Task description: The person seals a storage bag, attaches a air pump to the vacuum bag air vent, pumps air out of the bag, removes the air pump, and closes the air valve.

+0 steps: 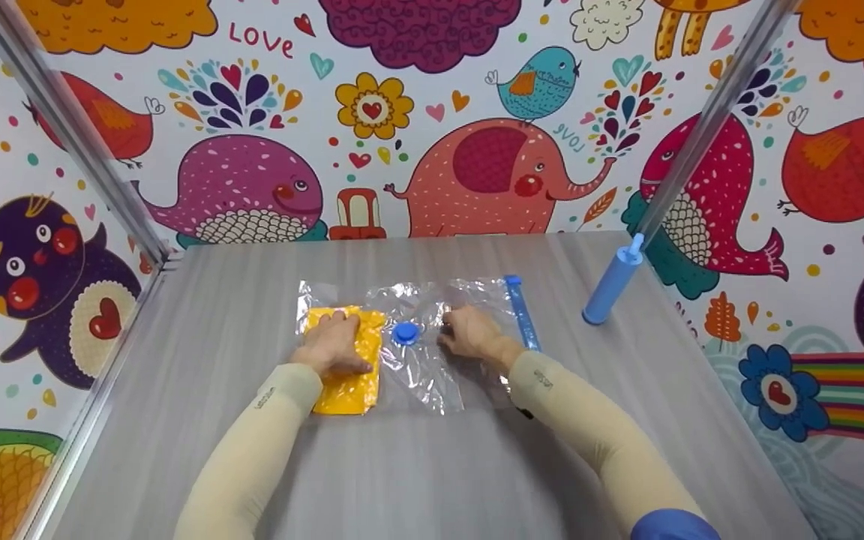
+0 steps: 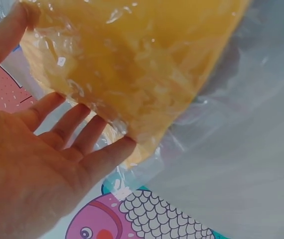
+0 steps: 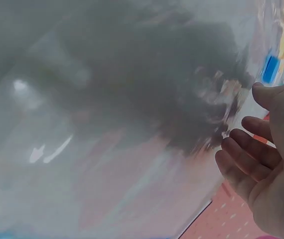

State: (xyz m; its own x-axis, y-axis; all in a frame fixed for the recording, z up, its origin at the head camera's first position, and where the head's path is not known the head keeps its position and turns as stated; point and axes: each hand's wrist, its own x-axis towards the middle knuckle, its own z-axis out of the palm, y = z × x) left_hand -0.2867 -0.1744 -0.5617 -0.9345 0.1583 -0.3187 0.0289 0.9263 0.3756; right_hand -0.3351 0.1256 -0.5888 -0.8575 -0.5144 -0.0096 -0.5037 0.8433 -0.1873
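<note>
A clear vacuum storage bag [image 1: 424,379] lies flat in the head view, with a yellow folded item [image 1: 346,397] inside its left end. A round blue valve [image 1: 405,334] sits mid-bag, and a blue zip strip [image 1: 523,319] runs down the right edge. My left hand [image 1: 333,345] rests on the yellow item through the plastic; in the left wrist view its fingers [image 2: 89,137] are spread, fingertips on it. Between the valve and the zip strip, my right hand [image 1: 473,334] touches the bag's film. Its fingers [image 3: 246,154] are loosely bent at the wrinkled plastic in the right wrist view.
A blue hand pump [image 1: 612,285] stands on the grey table [image 1: 214,375], to the right of the bag. Patterned panels [image 1: 372,172] wall the back and both sides, with metal posts [image 1: 87,135] at the corners.
</note>
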